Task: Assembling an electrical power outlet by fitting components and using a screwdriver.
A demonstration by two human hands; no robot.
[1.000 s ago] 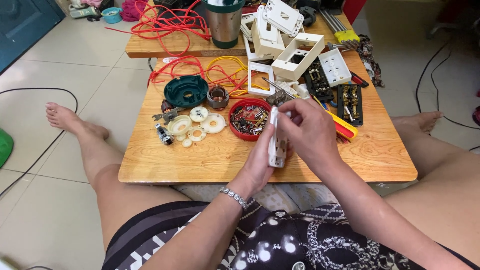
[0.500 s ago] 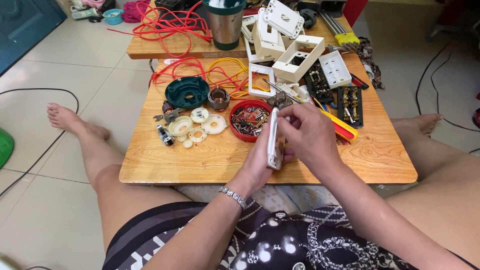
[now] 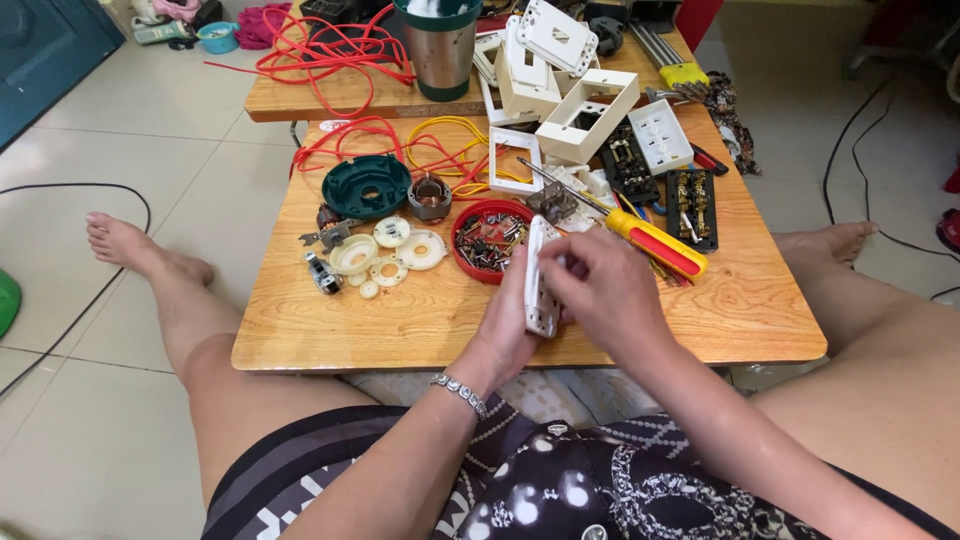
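- Over the near edge of the wooden worktop (image 3: 400,330), we hold a white switch plate (image 3: 540,278) edge-on, upright, between both hands.
- Left hand (image 3: 510,335) is wrapped around the plate from below and behind, fingers closed on it; bracelet (image 3: 460,393) on that wrist.
- Right hand (image 3: 600,290) is closed on the plate's right side, fingertips pinched at its upper part. We can't tell what the fingertips are working on, it's hidden.
- Just behind the plate: a red round tray (image 3: 488,238) full of small metal parts.
- A screwdriver (image 3: 625,225) with a red and yellow handle lies just beyond the right hand, tip pointing up-left toward a white frame (image 3: 516,165).
- Left of the tray: white plastic gears (image 3: 392,250), a dark green round housing (image 3: 366,186), a small motor coil (image 3: 431,196).
- Far side: red wire (image 3: 340,50) and yellow wire (image 3: 450,135) in loose tangles, white switch boxes (image 3: 575,110), a steel cup (image 3: 440,45) with a green rim.
- Right side: black terminal blocks (image 3: 692,205) and a white socket face (image 3: 660,135).
- Our bare legs lie on either side of the worktop, on the tiled floor (image 3: 100,420).
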